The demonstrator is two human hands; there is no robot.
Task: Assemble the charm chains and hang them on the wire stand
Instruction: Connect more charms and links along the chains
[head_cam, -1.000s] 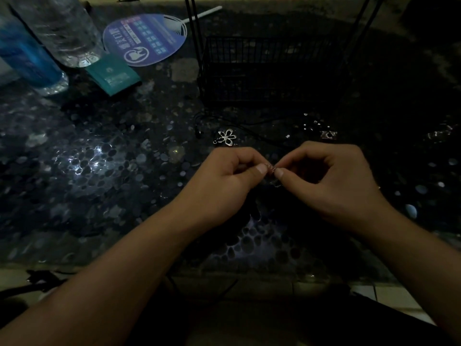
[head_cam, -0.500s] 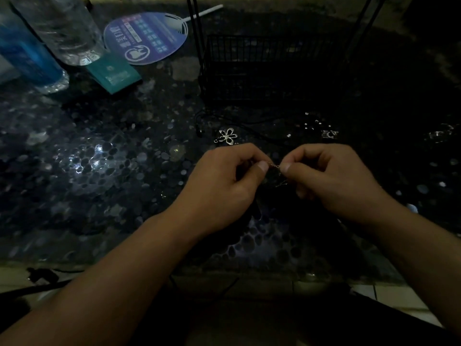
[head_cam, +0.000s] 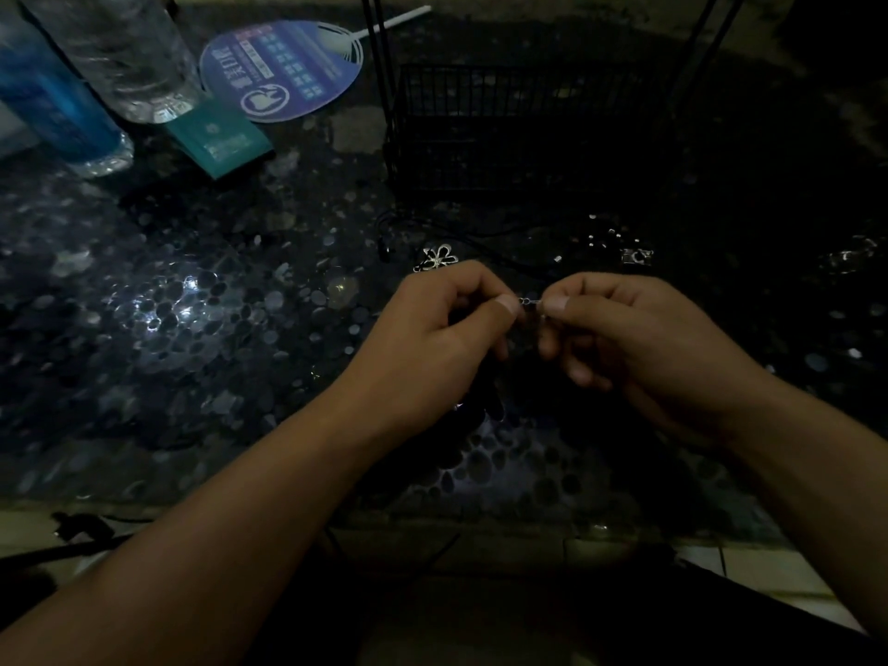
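Over the dim pebbled table [head_cam: 192, 329], left hand [head_cam: 432, 338] and right hand [head_cam: 639, 338] each pinch one small chain link [head_cam: 528, 302].

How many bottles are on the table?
2, both at the far left corner: a blue bottle at the left edge and a clear bottle just right of it. Both are cut off by the frame; more may sit outside.

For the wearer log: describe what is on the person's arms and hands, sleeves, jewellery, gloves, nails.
Both forearms are bare up to the frame edge; no sleeve shows. The left hand and right hand wear no gloves, and no ring, watch or bracelet is visible in this dim light. The thumbnails look short and unpainted. No markings can be made out.
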